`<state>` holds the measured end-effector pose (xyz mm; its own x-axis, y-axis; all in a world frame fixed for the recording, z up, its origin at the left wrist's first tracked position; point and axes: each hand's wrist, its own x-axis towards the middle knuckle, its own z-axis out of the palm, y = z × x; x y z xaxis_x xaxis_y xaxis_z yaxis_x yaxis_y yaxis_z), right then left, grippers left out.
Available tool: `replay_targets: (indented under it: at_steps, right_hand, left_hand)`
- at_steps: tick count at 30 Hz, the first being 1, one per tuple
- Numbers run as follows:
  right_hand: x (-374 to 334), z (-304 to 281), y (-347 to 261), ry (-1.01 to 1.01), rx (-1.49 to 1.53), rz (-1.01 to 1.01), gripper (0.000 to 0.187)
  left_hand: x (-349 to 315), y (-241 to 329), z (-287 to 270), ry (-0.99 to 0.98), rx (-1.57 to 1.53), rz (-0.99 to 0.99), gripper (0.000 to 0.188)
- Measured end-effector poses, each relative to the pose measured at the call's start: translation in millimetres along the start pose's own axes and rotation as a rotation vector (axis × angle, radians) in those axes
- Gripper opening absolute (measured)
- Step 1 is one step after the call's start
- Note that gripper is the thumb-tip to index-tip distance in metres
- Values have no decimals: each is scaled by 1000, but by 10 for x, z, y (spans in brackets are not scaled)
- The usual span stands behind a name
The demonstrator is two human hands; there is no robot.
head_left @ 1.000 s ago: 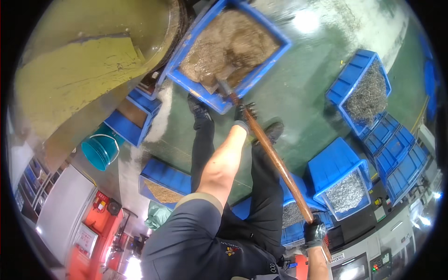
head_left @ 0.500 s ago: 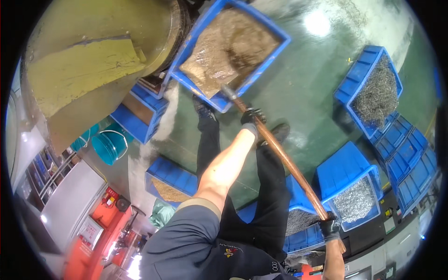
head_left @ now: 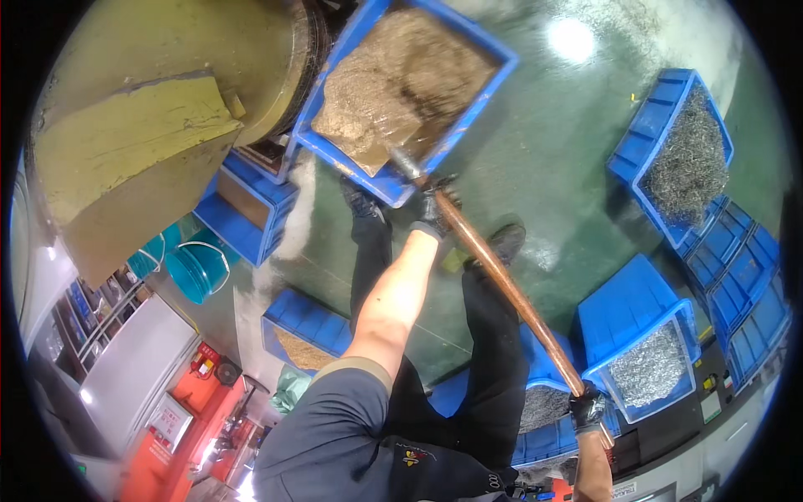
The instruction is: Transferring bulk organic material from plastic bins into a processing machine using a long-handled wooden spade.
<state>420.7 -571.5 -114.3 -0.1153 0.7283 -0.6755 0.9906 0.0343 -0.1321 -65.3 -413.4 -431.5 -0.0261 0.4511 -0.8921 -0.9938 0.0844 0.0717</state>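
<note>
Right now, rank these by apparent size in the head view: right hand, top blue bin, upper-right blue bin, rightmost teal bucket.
1. Top blue bin
2. Upper-right blue bin
3. Rightmost teal bucket
4. Right hand

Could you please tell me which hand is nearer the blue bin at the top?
Left: the left hand grips the wooden handle just outside the blue bin; the right hand is farther away, near the handle's far end.
</note>
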Motion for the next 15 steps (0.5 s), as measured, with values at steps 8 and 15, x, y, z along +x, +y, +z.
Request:
replay_targets:
  at_steps: [8, 15]
  right_hand:
    - [-478, 8, 422, -352, 183, 413, 22]
    - [-648, -112, 323, -82, -60, 96, 18]
  left_hand:
    - [-198, -137, -162, 106, 214, 54, 34]
    - [-491, -315, 69, 150, 190, 5, 27]
